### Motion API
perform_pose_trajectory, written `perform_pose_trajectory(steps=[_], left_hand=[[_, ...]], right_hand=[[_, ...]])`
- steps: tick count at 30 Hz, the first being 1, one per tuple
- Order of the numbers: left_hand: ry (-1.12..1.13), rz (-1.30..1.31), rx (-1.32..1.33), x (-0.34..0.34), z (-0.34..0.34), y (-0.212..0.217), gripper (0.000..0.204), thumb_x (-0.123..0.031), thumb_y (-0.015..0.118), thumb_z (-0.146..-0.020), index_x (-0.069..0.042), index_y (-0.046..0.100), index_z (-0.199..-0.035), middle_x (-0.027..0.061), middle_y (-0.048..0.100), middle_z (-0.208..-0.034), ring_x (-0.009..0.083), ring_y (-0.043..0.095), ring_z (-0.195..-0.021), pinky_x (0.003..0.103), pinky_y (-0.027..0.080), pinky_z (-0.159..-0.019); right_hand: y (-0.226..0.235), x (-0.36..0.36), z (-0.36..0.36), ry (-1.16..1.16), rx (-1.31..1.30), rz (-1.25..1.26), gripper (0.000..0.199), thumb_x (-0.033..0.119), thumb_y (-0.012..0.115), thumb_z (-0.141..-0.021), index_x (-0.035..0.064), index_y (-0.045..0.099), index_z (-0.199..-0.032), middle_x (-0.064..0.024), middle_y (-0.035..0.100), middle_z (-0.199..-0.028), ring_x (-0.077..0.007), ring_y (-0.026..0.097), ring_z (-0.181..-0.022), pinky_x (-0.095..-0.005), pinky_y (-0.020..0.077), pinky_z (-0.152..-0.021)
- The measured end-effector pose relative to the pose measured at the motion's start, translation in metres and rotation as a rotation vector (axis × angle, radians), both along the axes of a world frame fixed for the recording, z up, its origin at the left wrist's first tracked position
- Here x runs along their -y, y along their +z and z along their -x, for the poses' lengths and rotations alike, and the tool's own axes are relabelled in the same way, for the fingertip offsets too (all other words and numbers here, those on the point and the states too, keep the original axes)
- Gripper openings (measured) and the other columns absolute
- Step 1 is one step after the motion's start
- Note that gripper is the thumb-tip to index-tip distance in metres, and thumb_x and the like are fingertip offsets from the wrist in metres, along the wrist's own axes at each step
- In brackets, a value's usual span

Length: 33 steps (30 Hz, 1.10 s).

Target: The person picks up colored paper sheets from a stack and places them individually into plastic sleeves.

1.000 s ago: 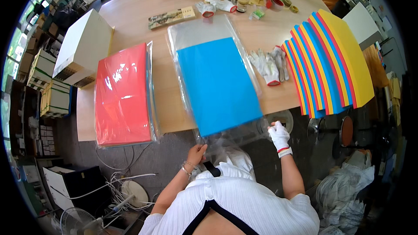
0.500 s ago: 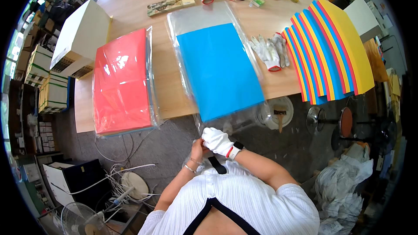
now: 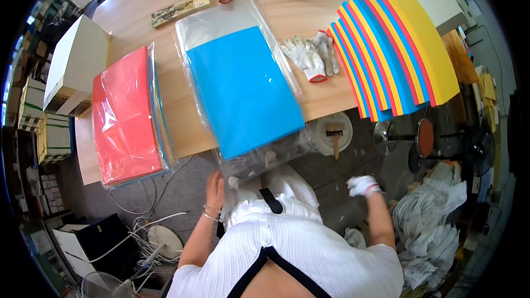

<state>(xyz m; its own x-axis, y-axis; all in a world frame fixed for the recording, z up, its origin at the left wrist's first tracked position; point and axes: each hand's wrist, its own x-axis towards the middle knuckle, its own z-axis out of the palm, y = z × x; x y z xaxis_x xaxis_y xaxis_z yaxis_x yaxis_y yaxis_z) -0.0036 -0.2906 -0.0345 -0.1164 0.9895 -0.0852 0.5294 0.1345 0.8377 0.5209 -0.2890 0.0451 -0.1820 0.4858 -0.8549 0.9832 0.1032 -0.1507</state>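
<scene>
A clear plastic bag (image 3: pixel 207 36) lies on the table, with a sheet of blue card or foam (image 3: pixel 245 91) inside it. Its near end hangs past the table edge towards my lap. Beside that end is my bare left hand (image 3: pixel 215 190), a bracelet on its wrist. Its fingers are stretched out and nothing shows in them; whether they touch the plastic I cannot tell. Away to the right, over the floor, is my right hand (image 3: pixel 363 186) in a white glove, fingers loosely apart, holding nothing visible.
Bagged red sheets (image 3: pixel 127 118) lie to the left, by a white block-shaped stack (image 3: pixel 80 60). Yellow, red and blue sheets form a fanned pile (image 3: pixel 397 49) on the right. Gloves (image 3: pixel 312 58) lie between. Below the edge stand a bucket with a brush (image 3: pixel 335 132) and a stool (image 3: pixel 424 138).
My hands were together at the bag's near end; now they are apart. The right has swung out to the right, the left slightly left. The whole view has shifted.
</scene>
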Motion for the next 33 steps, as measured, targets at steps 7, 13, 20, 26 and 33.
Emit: perform_pose_trajectory(steps=[7,13,20,26,33], left_hand=[[-0.456,-0.636,-0.81,-0.052,0.008,0.026,0.039,-0.012,0.063,-0.071,-0.016,0.056,-0.11,0.0092,0.048,-0.12,0.026,0.044,-0.111,0.042,0.036,-0.091],[-0.584,-0.388,-0.409,-0.056,0.016,0.04,0.013,-0.014,0.059,-0.078,-0.01,0.063,-0.089,0.0014,0.06,-0.089,0.021,0.056,-0.085,0.037,0.042,-0.072],[0.208,-0.023,0.198,-0.076,-0.005,-0.001,0.021,-0.017,0.049,-0.089,-0.003,0.057,-0.076,0.006,0.055,-0.068,0.014,0.05,-0.061,0.029,0.041,-0.057],[0.516,-0.105,0.158,-0.093,-0.028,-0.03,0.024,-0.018,0.051,-0.089,-0.003,0.054,-0.072,0.001,0.051,-0.064,0.0063,0.044,-0.057,0.024,0.038,-0.05],[0.651,0.363,0.801,-0.097,-0.022,0.012,0.03,-0.027,0.055,-0.087,0.001,0.054,-0.1,0.0037,0.058,-0.078,0.0092,0.051,-0.065,0.024,0.041,-0.05]], right_hand=[[-0.012,-0.15,0.138,0.078,-0.676,-1.248,0.03,0.013,0.064,-0.074,0.009,0.053,-0.101,-0.0058,0.053,-0.109,-0.0272,0.052,-0.098,-0.0392,0.0413,-0.088],[-0.005,-0.178,0.115,0.398,-0.938,-0.898,0.009,0.013,0.063,-0.069,0.0062,0.062,-0.074,-0.002,0.063,-0.083,-0.0202,0.058,-0.07,-0.0333,0.0471,-0.065],[-0.013,-0.206,0.146,-0.327,-0.496,-0.566,0.026,0.032,0.045,-0.086,0.0119,0.059,-0.079,-0.0099,0.064,-0.074,-0.0293,0.061,-0.069,-0.0409,0.0468,-0.063],[-0.024,-0.204,0.177,-0.382,-0.105,-0.806,0.026,0.036,0.043,-0.083,0.0132,0.055,-0.079,-0.0154,0.061,-0.074,-0.0361,0.059,-0.068,-0.0492,0.0451,-0.059],[-0.022,-0.219,0.174,-0.301,-0.28,-0.754,0.023,0.031,0.047,-0.08,0.01,0.054,-0.081,-0.015,0.061,-0.086,-0.0356,0.058,-0.079,-0.0495,0.0443,-0.066]])
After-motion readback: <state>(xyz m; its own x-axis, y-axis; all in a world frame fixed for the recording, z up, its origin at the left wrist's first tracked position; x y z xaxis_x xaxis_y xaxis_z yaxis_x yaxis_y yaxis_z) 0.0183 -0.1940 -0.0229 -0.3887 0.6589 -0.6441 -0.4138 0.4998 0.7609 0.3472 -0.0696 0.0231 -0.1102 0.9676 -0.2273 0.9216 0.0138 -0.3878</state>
